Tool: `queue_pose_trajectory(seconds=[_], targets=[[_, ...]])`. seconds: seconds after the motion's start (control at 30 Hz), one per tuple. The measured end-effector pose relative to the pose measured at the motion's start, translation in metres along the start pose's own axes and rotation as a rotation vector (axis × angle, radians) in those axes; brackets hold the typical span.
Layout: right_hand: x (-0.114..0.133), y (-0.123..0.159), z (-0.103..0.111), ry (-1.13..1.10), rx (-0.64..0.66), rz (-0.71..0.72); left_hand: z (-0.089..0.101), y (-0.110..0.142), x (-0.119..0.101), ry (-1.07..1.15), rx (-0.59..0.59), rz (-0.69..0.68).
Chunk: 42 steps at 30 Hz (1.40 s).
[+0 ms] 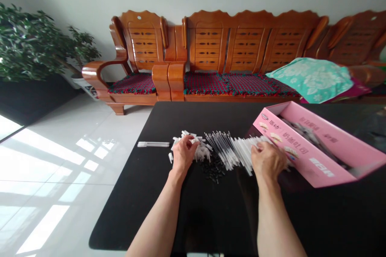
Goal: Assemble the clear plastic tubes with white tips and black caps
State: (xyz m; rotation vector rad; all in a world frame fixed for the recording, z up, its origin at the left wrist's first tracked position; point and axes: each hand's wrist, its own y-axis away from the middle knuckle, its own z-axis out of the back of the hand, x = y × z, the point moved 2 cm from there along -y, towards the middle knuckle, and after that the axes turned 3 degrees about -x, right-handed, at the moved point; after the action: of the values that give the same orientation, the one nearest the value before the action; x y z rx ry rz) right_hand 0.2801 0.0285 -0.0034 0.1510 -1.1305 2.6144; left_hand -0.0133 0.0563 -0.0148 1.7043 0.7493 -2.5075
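My left hand (183, 153) rests on a heap of small white pen caps (193, 142) on the black table (211, 217), its fingers curled into the heap. My right hand (267, 160) lies on a spread of white pen barrels and clear refills (232, 148), fingers bent down onto them near the pink box. What each hand grips, if anything, is hidden under the fingers. A scatter of small black tips (214, 166) lies between my hands. One or two assembled white pens (153, 144) lie apart to the left.
An open pink cardboard box (313, 156) stands at the right of the table. Behind the table is a wooden sofa (241, 44) and armchair (138, 48) with red cushions and a teal cloth (313, 78). A leafy plant (33, 44) stands at the left over white floor tiles.
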Motion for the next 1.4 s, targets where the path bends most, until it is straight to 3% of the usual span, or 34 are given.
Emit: queue_pose_trajectory(seconds=[0.13,0.2,0.3,0.43,0.77,1.07,1.2,1.3,1.4], targets=[[0.015,0.004,-0.003,-0.158,-0.077,0.017,0.036,-0.017,0.016,-0.242,-0.234,-0.043],[0.026,0.008,-0.003,-0.221,-0.069,0.042,0.057,-0.025,0.029,-0.395,-0.285,-0.014],[0.039,0.014,-0.002,-0.277,-0.030,0.075,0.076,-0.032,0.048,-0.549,-0.193,-0.005],[0.044,0.018,-0.003,-0.314,-0.015,0.097,0.081,-0.035,0.064,-0.575,-0.055,-0.054],[0.040,0.020,-0.010,-0.321,-0.087,0.109,0.092,-0.036,0.065,-0.674,0.173,-0.020],[0.041,0.019,-0.008,-0.336,-0.094,0.113,0.093,-0.035,0.055,-0.671,0.171,-0.048],[0.046,0.020,-0.005,-0.380,-0.087,0.142,0.091,-0.036,0.040,-0.617,0.089,-0.133],[0.055,0.022,-0.001,-0.540,-0.006,0.134,0.069,-0.028,0.013,-0.498,0.051,-0.301],[0.069,0.026,0.003,-0.776,0.236,0.105,0.031,-0.009,-0.018,-0.356,0.149,-0.482]])
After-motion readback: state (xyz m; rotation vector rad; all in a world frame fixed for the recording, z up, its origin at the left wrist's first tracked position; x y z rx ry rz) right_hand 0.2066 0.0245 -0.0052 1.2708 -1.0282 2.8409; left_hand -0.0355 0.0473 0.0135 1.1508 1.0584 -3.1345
